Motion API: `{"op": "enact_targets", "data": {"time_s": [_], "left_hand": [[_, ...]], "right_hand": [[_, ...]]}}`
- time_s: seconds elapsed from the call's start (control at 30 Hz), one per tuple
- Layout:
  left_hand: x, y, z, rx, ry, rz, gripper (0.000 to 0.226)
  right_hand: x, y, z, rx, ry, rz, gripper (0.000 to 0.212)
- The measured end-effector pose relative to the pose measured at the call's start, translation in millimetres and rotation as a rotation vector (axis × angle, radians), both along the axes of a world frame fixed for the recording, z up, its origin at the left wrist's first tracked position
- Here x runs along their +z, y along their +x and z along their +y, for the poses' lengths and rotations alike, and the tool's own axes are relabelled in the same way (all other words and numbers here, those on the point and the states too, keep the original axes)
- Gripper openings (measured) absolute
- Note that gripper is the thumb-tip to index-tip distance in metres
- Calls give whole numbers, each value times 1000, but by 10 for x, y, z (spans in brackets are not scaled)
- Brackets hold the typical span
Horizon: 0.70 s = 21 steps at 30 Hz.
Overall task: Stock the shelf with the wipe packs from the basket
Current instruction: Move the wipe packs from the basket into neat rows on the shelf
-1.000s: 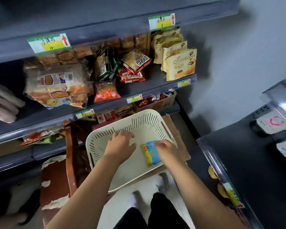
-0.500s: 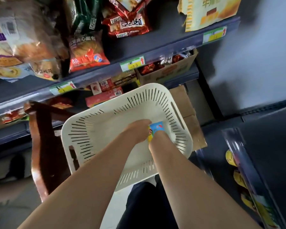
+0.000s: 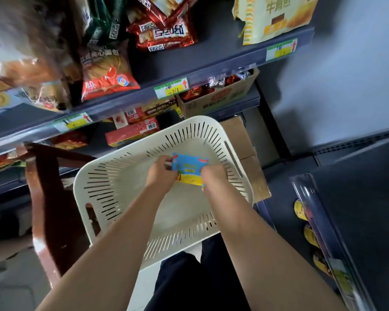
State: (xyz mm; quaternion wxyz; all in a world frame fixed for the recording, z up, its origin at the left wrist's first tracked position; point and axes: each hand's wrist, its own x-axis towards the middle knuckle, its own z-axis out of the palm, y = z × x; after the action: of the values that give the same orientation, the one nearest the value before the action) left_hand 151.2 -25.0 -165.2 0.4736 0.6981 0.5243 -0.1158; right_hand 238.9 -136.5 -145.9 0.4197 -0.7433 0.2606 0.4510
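Note:
A blue and yellow wipe pack (image 3: 189, 168) is held above the floor of the cream slotted basket (image 3: 112, 178). My left hand (image 3: 161, 172) pinches its left edge and my right hand (image 3: 213, 175) grips its right edge. The lower corners of the pack are hidden by my fingers. No other pack shows in the basket. The dark grey shelf (image 3: 222, 63) runs across the top of the view, just beyond the basket.
Snack bags (image 3: 106, 72) and a yellow pastry pack (image 3: 276, 16) fill the shelf. Below it lie red boxes (image 3: 133, 131) and a cardboard box (image 3: 218, 99). A brown wooden stool (image 3: 52, 198) supports the basket at left. A dark freezer cabinet (image 3: 357, 209) stands at right.
The view has dropped and closed in on the basket. Both hands have lifted the wipe pack off the basket floor; it now faces me between them.

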Motion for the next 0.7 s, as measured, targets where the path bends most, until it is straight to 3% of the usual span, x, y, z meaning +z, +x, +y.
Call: {"op": "enact_targets", "data": {"time_s": [0.1, 0.37, 0.5, 0.7], "left_hand": [[433, -116, 99, 144, 20, -156, 34], [1635, -567, 331, 131, 79, -534, 35], [2194, -666, 268, 49, 58, -687, 35], [3055, -550, -292, -131, -61, -933, 32]], "right_hand": [[244, -49, 60, -11, 41, -216, 17], [1507, -497, 66, -60, 245, -567, 29], [2069, -752, -200, -152, 335, -712, 29], [2869, -997, -896, -294, 292, -1013, 26]]}}
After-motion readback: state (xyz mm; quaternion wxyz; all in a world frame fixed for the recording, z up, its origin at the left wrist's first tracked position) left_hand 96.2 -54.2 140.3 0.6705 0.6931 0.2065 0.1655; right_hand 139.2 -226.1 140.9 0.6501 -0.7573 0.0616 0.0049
